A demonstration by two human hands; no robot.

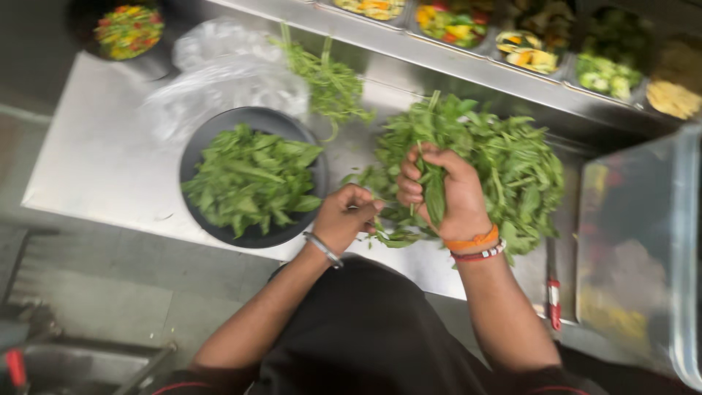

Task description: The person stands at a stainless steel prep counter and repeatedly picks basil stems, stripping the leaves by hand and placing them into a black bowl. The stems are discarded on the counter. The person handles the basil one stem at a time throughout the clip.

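Holding a green sprig (433,192) upright in a closed fist, the right hand (444,194) stands over the near edge of the big heap of leafy stems (504,164); the sprig runs roughly vertical in the view, its stem end going up out of the fist and its leaves hanging down toward the wrist. The left hand (345,218) is just beside it, to the left and a little lower; its fingers are curled and pinched on small leaves at the lower end of the same sprig, though motion blur makes it unclear how much they hold. The dark round bowl (197,150) of picked leaves lies to the left of the left hand, very near, so this hand is clearly the nearer one to it; the right hand is nearer to the heap. Between bowl and heap there is a narrow strip of bare steel counter (95,161); the counter's near edge passes just under both wrists. Behind, some loose stems (329,84) and a crumpled clear plastic bag (227,69) take the room; a row of inset containers (526,44) closes the far side.
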